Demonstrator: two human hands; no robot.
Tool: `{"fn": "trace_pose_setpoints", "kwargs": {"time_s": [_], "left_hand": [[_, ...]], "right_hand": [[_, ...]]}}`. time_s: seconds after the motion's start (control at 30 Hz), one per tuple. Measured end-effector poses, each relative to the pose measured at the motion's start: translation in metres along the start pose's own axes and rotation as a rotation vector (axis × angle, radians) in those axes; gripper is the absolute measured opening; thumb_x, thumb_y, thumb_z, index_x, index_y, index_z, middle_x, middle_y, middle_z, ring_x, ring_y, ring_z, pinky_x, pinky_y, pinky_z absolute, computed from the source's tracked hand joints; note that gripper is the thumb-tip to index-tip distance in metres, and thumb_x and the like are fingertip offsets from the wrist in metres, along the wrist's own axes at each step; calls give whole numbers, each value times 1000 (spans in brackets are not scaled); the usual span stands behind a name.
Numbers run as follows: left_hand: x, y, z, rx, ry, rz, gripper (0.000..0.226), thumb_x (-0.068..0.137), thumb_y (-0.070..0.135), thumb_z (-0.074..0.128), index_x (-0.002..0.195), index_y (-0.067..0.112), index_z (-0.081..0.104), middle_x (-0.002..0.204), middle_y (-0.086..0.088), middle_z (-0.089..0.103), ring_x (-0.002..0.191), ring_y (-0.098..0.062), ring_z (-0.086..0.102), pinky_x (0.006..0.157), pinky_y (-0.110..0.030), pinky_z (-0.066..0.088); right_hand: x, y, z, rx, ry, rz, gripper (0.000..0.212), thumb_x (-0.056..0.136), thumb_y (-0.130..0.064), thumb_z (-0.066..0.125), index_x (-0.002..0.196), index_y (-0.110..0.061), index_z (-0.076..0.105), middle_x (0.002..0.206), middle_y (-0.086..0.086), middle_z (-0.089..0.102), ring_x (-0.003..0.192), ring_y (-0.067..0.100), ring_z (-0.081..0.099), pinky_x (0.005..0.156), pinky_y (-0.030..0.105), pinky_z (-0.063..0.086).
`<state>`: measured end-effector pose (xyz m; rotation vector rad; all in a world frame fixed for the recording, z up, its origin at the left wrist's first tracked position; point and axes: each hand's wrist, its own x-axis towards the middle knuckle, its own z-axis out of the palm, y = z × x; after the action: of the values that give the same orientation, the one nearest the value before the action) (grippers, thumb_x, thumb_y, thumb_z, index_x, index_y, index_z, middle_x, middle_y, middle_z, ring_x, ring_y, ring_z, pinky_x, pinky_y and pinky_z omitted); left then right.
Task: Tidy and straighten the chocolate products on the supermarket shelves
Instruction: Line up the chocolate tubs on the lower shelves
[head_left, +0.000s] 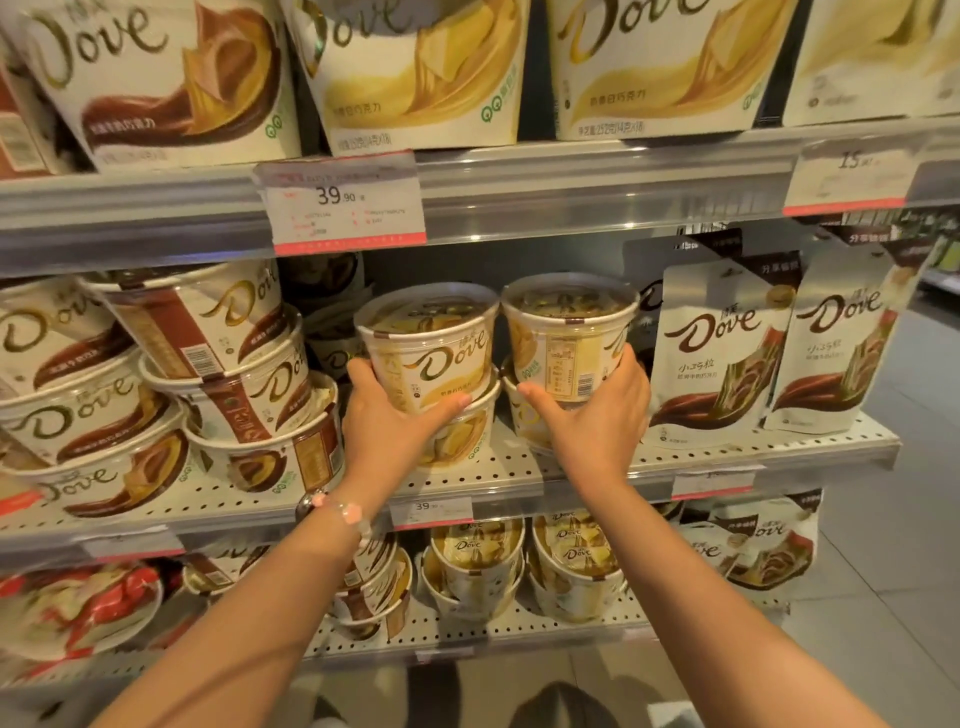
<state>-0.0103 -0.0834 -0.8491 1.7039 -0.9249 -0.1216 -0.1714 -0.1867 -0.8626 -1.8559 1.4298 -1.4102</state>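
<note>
Two yellow Dove tubs are standing on lower tubs on the middle shelf (519, 470), left of the standing Dove pouches (724, 353). They are looking light, with thin smooth walls and clear lids that would likely dent or slip, so the low sidewall seems the safest place to hold. The left hand (387, 415) is cupping the left top tub (428, 345), fingers curled round its base. The right hand (597, 410) is gripping the right top tub (569, 338), thumb in front, fingers wrapping its far side.

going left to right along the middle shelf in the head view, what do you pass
stacked brown Dove tubs → yellow Dove tub in the left hand → yellow tub showing its barcode in the right hand → two white Dove pouches
</note>
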Motion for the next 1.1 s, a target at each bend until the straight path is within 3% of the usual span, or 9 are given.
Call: {"fn": "trace_pose_setpoints", "kwargs": {"time_s": [0.13, 0.3, 0.53, 0.63, 0.73, 0.93, 1.1], "left_hand": [[4, -8, -5, 60, 40, 72, 82, 51, 59, 80, 118, 32, 41, 117, 11, 55, 107, -9, 54, 85, -31, 49], [8, -10, -10, 204, 34, 99, 86, 52, 64, 77, 123, 31, 43, 116, 5, 40, 105, -8, 41, 88, -24, 35], [11, -6, -12, 183, -2, 102, 83, 59, 47, 81, 128, 21, 41, 121, 2, 53, 111, -14, 50, 89, -32, 45], [8, -4, -16, 71, -48, 42, 96, 64, 35, 83, 140, 18, 26, 130, -1, 54, 117, -17, 53, 95, -39, 48], [6, 0, -16, 28, -105, 32, 100, 66, 26, 83, 142, 23, 18, 134, 0, 49, 120, -15, 49, 99, -37, 45], [10, 15, -7, 44, 14, -41, 132, 46, 47, 88, 145, 17, 6, 147, -9, 22, 135, -24, 27, 107, -35, 30], [15, 14, 5, 15, 97, -56, 135, 41, 47, 90, 144, 15, 8, 145, -11, 26, 134, -27, 30, 104, -35, 31]], "right_hand": [[-1, 5, 1, 30, 46, -9, 115, 54, -64, 76, 142, -11, 25, 144, 9, 38, 136, 24, 28, 111, 45, 28], [6, 3, -2, -73, 8, 27, 123, 51, -68, 76, 144, -8, 21, 142, 12, 36, 133, 28, 27, 111, 44, 28], [9, 1, -4, -102, -7, 29, 116, 50, -67, 77, 137, -7, 31, 136, 11, 40, 128, 26, 32, 108, 40, 31], [7, -3, -4, -57, -17, 38, 116, 52, -63, 79, 140, -7, 26, 142, 12, 36, 134, 27, 28, 112, 43, 28], [4, -4, -7, -5, -75, 29, 117, 56, -61, 78, 141, -7, 20, 145, 12, 31, 138, 27, 25, 112, 44, 27], [7, -9, -20, 150, -171, 39, 104, 60, -56, 75, 139, -13, 23, 131, 7, 49, 122, 26, 47, 102, 48, 41], [22, -8, -28, 29, -221, -7, 98, 55, -54, 76, 134, -15, 35, 128, 7, 48, 122, 25, 42, 101, 49, 41]]}}
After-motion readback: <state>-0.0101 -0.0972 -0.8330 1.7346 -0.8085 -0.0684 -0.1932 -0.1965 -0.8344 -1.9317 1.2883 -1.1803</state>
